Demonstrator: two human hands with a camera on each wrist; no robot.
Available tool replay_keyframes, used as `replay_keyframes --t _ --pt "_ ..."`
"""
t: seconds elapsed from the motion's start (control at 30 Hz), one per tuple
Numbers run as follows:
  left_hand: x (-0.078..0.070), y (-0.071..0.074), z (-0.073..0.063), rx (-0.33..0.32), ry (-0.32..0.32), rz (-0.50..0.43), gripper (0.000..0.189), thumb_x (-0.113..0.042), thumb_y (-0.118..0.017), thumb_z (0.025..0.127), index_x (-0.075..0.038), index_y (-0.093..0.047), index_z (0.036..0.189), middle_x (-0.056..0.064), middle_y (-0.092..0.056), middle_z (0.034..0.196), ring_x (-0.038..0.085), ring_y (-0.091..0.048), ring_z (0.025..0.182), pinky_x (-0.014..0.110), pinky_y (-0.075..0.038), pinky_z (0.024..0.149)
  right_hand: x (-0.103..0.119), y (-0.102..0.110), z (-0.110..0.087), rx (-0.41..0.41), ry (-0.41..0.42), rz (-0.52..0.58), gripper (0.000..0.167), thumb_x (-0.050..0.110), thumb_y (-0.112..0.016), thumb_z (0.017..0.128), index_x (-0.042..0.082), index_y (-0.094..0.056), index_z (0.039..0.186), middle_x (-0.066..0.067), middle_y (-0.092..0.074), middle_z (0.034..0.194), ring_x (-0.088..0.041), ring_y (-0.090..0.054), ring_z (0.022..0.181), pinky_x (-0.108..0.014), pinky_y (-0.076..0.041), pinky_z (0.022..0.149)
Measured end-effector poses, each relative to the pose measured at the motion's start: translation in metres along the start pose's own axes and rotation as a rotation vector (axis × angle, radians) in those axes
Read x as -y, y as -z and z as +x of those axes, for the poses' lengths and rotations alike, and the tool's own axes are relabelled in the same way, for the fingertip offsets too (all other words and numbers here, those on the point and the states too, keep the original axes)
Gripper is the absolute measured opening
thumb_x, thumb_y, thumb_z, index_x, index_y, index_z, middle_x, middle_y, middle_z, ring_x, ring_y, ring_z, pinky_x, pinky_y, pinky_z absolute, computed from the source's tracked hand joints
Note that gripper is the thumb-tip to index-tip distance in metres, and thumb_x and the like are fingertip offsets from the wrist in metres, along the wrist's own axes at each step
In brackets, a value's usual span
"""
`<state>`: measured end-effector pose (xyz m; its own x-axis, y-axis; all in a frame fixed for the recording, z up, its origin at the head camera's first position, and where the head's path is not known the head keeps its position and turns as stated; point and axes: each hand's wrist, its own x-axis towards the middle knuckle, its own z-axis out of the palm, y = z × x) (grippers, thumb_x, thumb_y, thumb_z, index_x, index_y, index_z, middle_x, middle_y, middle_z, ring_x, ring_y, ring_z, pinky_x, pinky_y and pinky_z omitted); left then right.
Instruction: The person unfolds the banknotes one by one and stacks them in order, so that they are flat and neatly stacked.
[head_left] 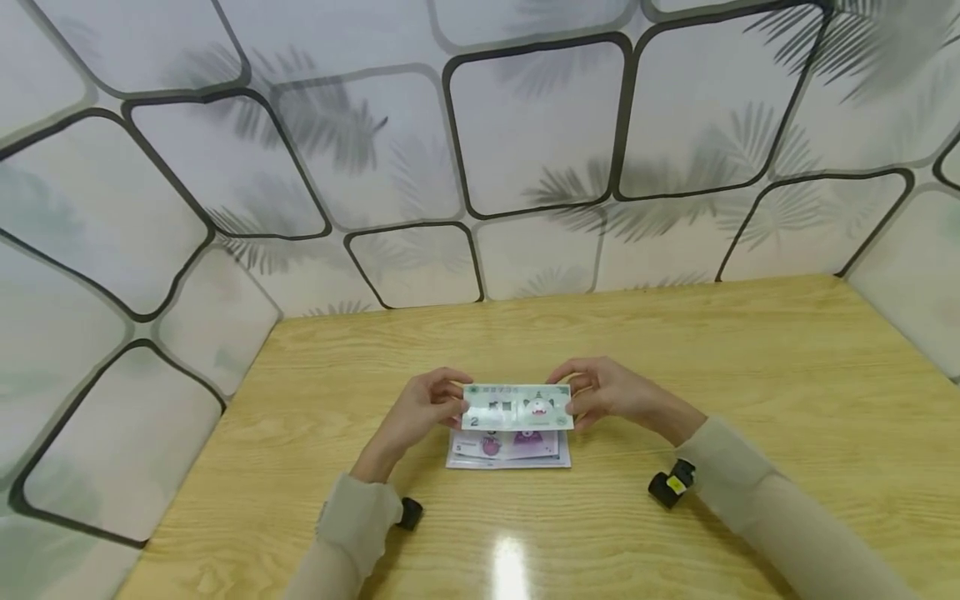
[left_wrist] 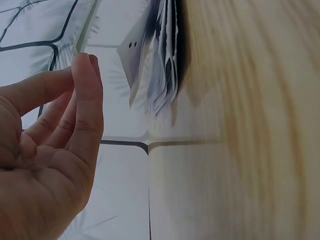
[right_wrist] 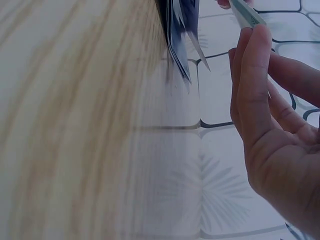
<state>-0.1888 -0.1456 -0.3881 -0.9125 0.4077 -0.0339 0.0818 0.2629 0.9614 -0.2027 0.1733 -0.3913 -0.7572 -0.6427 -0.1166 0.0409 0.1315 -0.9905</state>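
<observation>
A pale green play banknote (head_left: 517, 407) marked with a 2 and a cartoon figure is held up flat by its two short ends. My left hand (head_left: 420, 412) pinches its left end between thumb and fingers. At the opposite end, my right hand (head_left: 611, 392) pinches it the same way. Below the note lies a small stack of purple and white play banknotes (head_left: 506, 447), the top one marked 5; its upper part is hidden behind the green note. In the left wrist view the stack's banknotes (left_wrist: 167, 65) show as loose, slightly fanned layers on the table, apart from the fingers (left_wrist: 87, 95).
The wood-grain table (head_left: 360, 350) runs back to a white patterned cloth (head_left: 536, 125) with dark rounded outlines and grey leaves. The cloth also rises at the left and right sides. Black wrist cameras (head_left: 670, 485) sit at both cuffs, and a light glare shows at the table's front.
</observation>
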Motion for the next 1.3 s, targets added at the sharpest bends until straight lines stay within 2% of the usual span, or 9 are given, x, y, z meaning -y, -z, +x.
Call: replay_keyframes --t 0.47,0.63,0.7,0.83,0.93,1.03,1.13,1.2,1.3 --pt "-0.005 0.008 -0.002 0.093 0.046 0.11 0.023 0.005 -0.063 0.096 0.015 -0.063 0.117 0.015 -0.068 0.094 0.017 -0.065 0.077 0.034 -0.061 0.067 0.001 -0.005 -0.001 0.021 -0.016 -0.08 0.04 -0.011 -0.056 0.089 -0.016 -0.051 0.129 -0.015 -0.064 0.095 -0.023 -0.068 0.08 -0.037 -0.062 0.073" --pt "-0.006 0.008 -0.001 0.08 0.069 0.164 0.02 0.007 -0.062 0.096 0.016 -0.064 0.115 0.015 -0.069 0.093 0.018 -0.065 0.079 0.033 -0.061 0.067 0.004 -0.003 -0.004 0.033 -0.016 -0.13 0.036 -0.011 -0.056 0.089 -0.019 -0.053 0.124 -0.017 -0.065 0.097 -0.025 -0.069 0.082 -0.039 -0.062 0.074" --pt "-0.007 0.009 -0.001 0.055 0.06 0.194 0.02 0.008 -0.062 0.096 0.015 -0.065 0.114 0.015 -0.068 0.092 0.021 -0.065 0.079 0.034 -0.061 0.066 0.005 -0.003 -0.004 0.043 -0.015 -0.142 0.034 -0.009 -0.058 0.09 -0.02 -0.054 0.122 -0.017 -0.066 0.098 -0.025 -0.069 0.082 -0.039 -0.062 0.074" --pt "-0.008 0.01 -0.006 0.016 -0.04 0.325 0.021 0.004 -0.065 0.095 0.011 -0.067 0.115 0.017 -0.069 0.099 0.028 -0.066 0.088 0.035 -0.06 0.071 0.006 -0.005 -0.005 0.069 -0.005 -0.193 0.027 -0.009 -0.059 0.091 -0.019 -0.059 0.116 -0.014 -0.067 0.091 -0.02 -0.067 0.075 -0.034 -0.062 0.068" --pt "-0.009 0.008 -0.011 0.034 -0.123 0.44 0.028 -0.001 -0.07 0.094 0.006 -0.067 0.121 0.018 -0.066 0.117 0.034 -0.062 0.107 0.043 -0.057 0.084 0.006 -0.007 -0.005 0.041 0.052 -0.31 0.016 -0.005 -0.062 0.093 -0.013 -0.066 0.106 -0.005 -0.063 0.074 -0.012 -0.057 0.061 -0.025 -0.054 0.055" --pt "-0.011 0.005 -0.015 0.117 -0.17 0.538 0.044 -0.007 -0.077 0.091 0.003 -0.061 0.131 0.021 -0.056 0.137 0.04 -0.05 0.125 0.056 -0.049 0.1 0.006 -0.011 -0.004 -0.071 0.168 -0.515 0.013 0.005 -0.069 0.094 -0.005 -0.069 0.102 -0.003 -0.06 0.074 -0.012 -0.052 0.062 -0.026 -0.047 0.055" --pt "-0.012 -0.001 -0.017 0.203 -0.21 0.678 0.063 -0.013 -0.084 0.085 0.001 -0.056 0.139 0.023 -0.048 0.147 0.043 -0.041 0.135 0.063 -0.038 0.108 0.007 -0.019 -0.003 -0.141 0.226 -0.722 0.033 0.018 -0.076 0.092 -0.004 -0.066 0.113 -0.01 -0.064 0.099 -0.024 -0.06 0.087 -0.037 -0.054 0.074" --pt "-0.013 -0.005 -0.018 0.242 -0.227 0.773 0.072 -0.016 -0.089 0.08 -0.001 -0.053 0.141 0.023 -0.045 0.149 0.044 -0.039 0.137 0.065 -0.036 0.108 0.007 -0.028 -0.003 -0.108 0.214 -0.844 0.052 0.028 -0.079 0.09 -0.005 -0.061 0.125 -0.018 -0.061 0.12 -0.034 -0.058 0.106 -0.049 -0.053 0.088" --pt "-0.013 -0.011 -0.019 0.28 -0.209 0.876 0.078 -0.019 -0.092 0.075 -0.005 -0.054 0.142 0.02 -0.048 0.148 0.041 -0.041 0.137 0.066 -0.037 0.107 0.008 -0.044 -0.004 -0.018 0.168 -0.999 0.073 0.037 -0.083 0.085 -0.004 -0.053 0.137 -0.022 -0.053 0.135 -0.04 -0.052 0.118 -0.058 -0.048 0.096"
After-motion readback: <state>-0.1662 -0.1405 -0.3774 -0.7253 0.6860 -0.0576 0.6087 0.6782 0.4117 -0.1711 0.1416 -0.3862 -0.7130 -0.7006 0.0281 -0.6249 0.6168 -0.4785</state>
